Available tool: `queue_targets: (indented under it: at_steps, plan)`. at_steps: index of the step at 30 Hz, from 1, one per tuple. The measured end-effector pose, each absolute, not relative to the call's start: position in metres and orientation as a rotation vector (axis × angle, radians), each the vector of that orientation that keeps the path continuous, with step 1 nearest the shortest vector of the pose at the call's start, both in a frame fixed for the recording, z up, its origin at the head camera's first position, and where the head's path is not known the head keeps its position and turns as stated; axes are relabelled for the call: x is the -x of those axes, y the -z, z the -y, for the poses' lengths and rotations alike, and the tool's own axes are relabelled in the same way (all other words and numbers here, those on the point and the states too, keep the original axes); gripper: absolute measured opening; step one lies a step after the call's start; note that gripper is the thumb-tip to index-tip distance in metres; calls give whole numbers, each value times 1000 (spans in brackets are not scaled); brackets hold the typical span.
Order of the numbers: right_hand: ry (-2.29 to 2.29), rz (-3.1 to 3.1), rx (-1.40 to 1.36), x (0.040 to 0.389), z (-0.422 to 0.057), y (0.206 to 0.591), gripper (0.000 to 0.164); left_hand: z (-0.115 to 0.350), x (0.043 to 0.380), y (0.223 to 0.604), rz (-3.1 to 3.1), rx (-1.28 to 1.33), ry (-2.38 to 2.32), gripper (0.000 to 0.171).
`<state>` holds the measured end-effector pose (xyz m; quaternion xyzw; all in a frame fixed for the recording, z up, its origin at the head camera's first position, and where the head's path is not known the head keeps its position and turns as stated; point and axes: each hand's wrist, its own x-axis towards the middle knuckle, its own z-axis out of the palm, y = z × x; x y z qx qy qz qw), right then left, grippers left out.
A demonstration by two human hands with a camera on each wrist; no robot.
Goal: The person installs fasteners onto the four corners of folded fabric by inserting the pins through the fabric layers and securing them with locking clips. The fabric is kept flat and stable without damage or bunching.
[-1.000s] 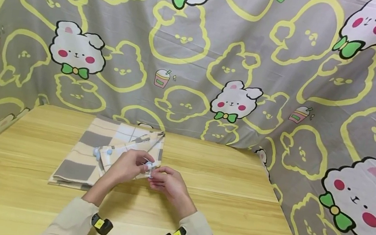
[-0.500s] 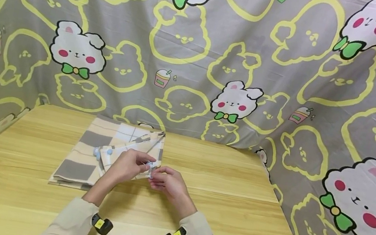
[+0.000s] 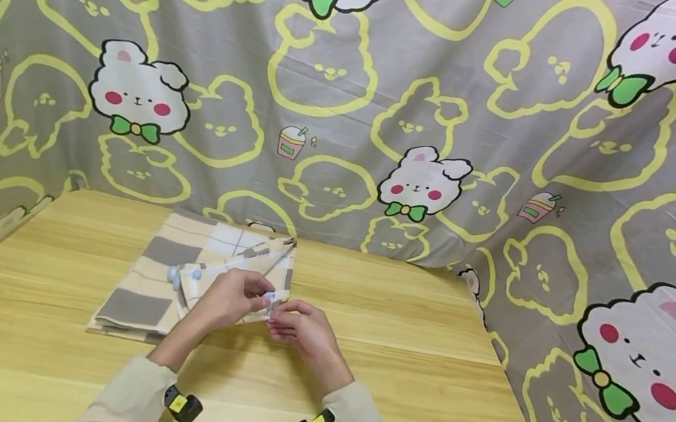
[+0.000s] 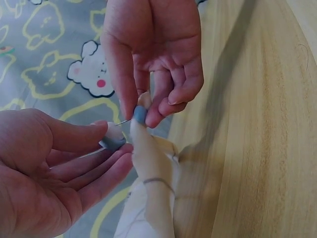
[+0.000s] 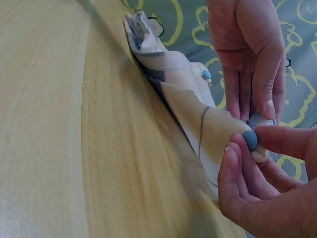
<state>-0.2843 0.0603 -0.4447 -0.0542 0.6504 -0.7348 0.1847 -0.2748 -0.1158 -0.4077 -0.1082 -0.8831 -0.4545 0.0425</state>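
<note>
A folded plaid cloth [image 3: 149, 261] in beige, grey and white lies on the table, its upper layer turned back at an angle. My left hand [image 4: 54, 168] pinches a blue-and-white round-headed pin [image 4: 113, 136] between thumb and fingers. From that head a thin metal shaft points at the cloth edge. On the other side, my right hand [image 5: 277, 183] pinches the cloth's corner together with a small blue knob [image 5: 250, 140]. In the head view both hands meet at the cloth's near right corner, and the left hand [image 3: 236, 299] partly covers the pin.
More blue fasteners [image 3: 175, 274] sit at the left end of the turned-back layer. The wooden table [image 3: 388, 348] reaches back to a grey curtain [image 3: 352, 130] with cartoon prints, which also hangs along both sides. A small black camera is strapped to each wrist.
The blue-and-white pin head has turned slightly between my left fingertips. Both hands and the folded cloth stay in nearly the same place.
</note>
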Motion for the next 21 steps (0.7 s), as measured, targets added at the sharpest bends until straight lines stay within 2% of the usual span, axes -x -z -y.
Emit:
queue_targets:
  at_steps: [21]
  plan:
    - [2115, -1715, 96, 286, -60, 441, 20, 114, 271, 401, 2729, 331, 1436, 14]
